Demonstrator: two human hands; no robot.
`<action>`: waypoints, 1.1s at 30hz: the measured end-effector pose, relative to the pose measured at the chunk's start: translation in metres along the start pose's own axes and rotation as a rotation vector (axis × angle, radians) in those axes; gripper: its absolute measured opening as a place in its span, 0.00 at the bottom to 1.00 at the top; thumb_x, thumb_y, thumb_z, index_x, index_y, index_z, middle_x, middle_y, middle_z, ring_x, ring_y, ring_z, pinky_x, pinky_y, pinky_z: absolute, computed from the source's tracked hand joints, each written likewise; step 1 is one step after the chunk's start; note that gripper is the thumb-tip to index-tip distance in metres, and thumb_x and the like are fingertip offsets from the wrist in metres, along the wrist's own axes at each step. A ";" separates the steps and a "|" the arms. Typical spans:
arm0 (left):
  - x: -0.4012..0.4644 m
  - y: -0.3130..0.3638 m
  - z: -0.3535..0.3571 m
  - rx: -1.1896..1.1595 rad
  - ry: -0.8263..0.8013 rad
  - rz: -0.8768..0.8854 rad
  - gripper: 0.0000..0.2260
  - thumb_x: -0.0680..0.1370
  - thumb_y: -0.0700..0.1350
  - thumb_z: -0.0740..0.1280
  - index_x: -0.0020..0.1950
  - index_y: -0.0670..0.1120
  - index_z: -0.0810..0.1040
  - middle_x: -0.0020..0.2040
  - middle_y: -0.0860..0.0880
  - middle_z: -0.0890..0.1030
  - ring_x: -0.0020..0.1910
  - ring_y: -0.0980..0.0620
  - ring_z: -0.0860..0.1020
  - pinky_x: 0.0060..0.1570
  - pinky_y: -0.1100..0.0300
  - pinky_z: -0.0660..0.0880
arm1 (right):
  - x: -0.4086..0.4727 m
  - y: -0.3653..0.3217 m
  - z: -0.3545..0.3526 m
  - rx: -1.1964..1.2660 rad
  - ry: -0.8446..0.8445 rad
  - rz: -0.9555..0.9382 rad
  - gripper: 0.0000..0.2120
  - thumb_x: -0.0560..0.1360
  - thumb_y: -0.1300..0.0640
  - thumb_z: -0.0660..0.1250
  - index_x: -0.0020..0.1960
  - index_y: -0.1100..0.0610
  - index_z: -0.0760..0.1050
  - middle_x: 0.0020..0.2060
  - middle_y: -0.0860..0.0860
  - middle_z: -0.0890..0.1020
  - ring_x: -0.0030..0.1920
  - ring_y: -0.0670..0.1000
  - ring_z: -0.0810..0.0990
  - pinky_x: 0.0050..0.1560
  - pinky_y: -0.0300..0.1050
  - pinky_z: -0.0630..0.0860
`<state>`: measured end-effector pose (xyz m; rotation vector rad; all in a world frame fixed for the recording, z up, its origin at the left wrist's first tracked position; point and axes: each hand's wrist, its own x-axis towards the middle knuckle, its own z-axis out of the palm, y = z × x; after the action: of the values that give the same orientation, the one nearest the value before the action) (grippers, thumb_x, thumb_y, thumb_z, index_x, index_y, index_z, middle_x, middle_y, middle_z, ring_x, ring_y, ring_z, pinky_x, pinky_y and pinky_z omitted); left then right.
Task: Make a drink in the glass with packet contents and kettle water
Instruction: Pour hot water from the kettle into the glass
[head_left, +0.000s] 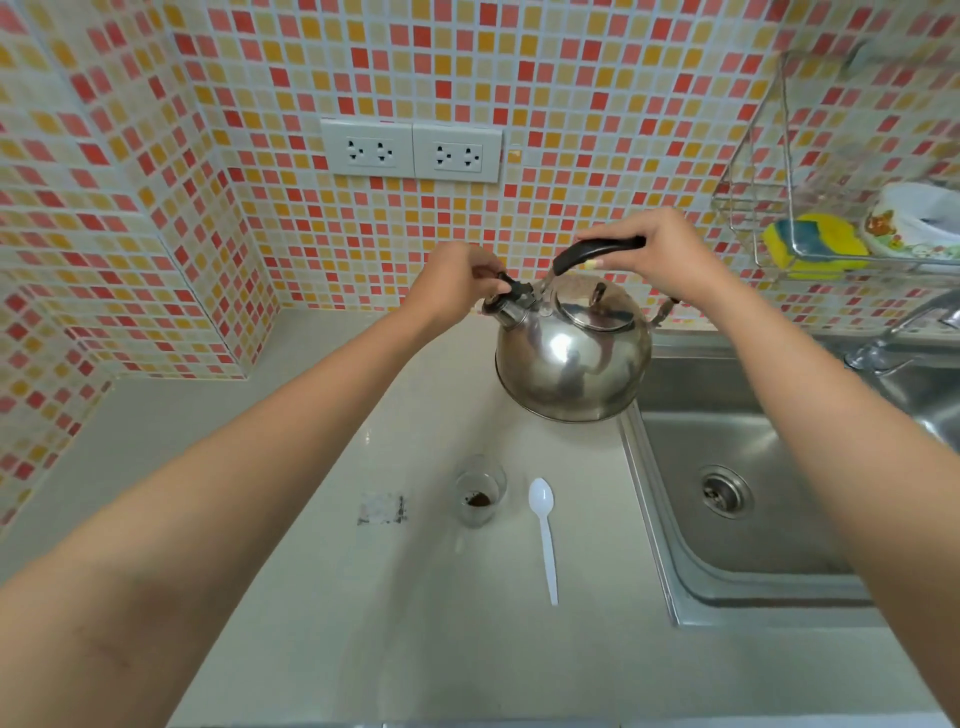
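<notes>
A shiny steel kettle (571, 358) hangs above the counter next to the sink, tilted a little to the left. My right hand (660, 254) grips its black handle from above. My left hand (457, 283) pinches the black cap on the kettle's spout. Below, a small clear glass (479, 496) stands upright on the counter with brown powder at its bottom. A white plastic spoon (544, 530) lies just right of the glass. A torn silvery packet (382, 509) lies flat to the glass's left.
A steel sink (737, 493) with a drain fills the right side, its tap (904, 332) at the far right. A wire rack (810, 244) on the tiled wall holds a yellow sponge and a bowl. Two wall sockets (410, 150) sit above the counter (311, 467).
</notes>
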<state>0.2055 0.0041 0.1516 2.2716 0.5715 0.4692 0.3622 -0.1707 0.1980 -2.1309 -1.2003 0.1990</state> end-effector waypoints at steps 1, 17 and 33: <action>-0.006 0.004 -0.002 0.012 -0.008 0.021 0.13 0.75 0.42 0.70 0.58 0.41 0.81 0.54 0.43 0.83 0.50 0.50 0.79 0.53 0.61 0.74 | -0.007 -0.004 -0.004 -0.014 -0.007 -0.006 0.18 0.72 0.62 0.72 0.59 0.50 0.79 0.44 0.40 0.81 0.40 0.34 0.76 0.44 0.27 0.70; -0.093 0.021 0.014 0.127 -0.201 0.202 0.10 0.74 0.42 0.72 0.53 0.42 0.84 0.49 0.45 0.85 0.43 0.53 0.78 0.42 0.67 0.71 | -0.110 -0.030 -0.009 -0.213 -0.159 -0.074 0.17 0.72 0.60 0.72 0.60 0.51 0.79 0.45 0.37 0.79 0.39 0.27 0.74 0.42 0.19 0.66; -0.125 -0.001 0.037 0.186 -0.331 0.096 0.10 0.72 0.41 0.74 0.52 0.39 0.85 0.48 0.42 0.86 0.46 0.45 0.82 0.50 0.55 0.78 | -0.135 -0.031 0.035 -0.316 -0.289 -0.066 0.17 0.73 0.61 0.71 0.61 0.53 0.79 0.54 0.50 0.83 0.47 0.42 0.75 0.52 0.37 0.69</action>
<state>0.1194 -0.0822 0.1061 2.4928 0.3505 0.0818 0.2490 -0.2514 0.1658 -2.3871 -1.5534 0.3142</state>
